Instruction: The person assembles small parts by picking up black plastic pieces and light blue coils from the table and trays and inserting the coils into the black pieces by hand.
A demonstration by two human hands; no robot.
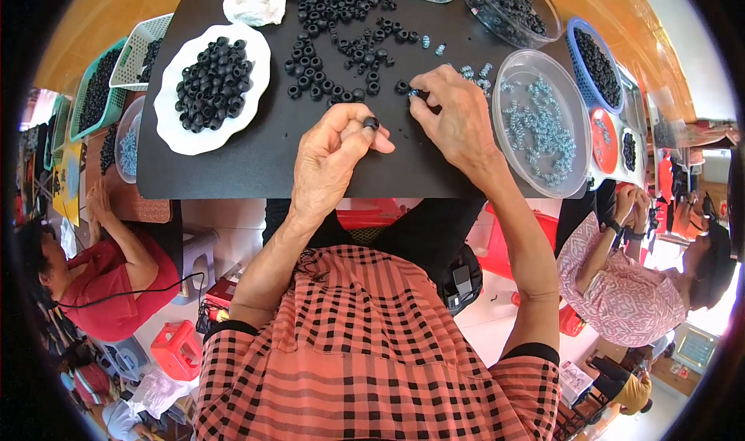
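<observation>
My left hand (pixel 327 155) is raised over the near edge of the dark table, thumb and fingers closed on a round black bead (pixel 372 123). To its right, my right hand (pixel 462 119) reaches down to the tabletop with its fingers pinched together. A loose black bead (pixel 402 87) lies right at those fingertips. Something small, partly bluish, shows there, but the fingers cover most of it. Past both hands spreads a heap of loose black beads (pixel 309 76). Several small blue coiled pieces (pixel 483 76) lie by the right hand's knuckles.
A scalloped white plate (pixel 259 60) of black beads stands at left, below a crumpled white cloth (pixel 256 5). At right sit a round clear tray (pixel 576 178) of blue coils and a clear tub (pixel 556 31) of black beads. People sit at both sides.
</observation>
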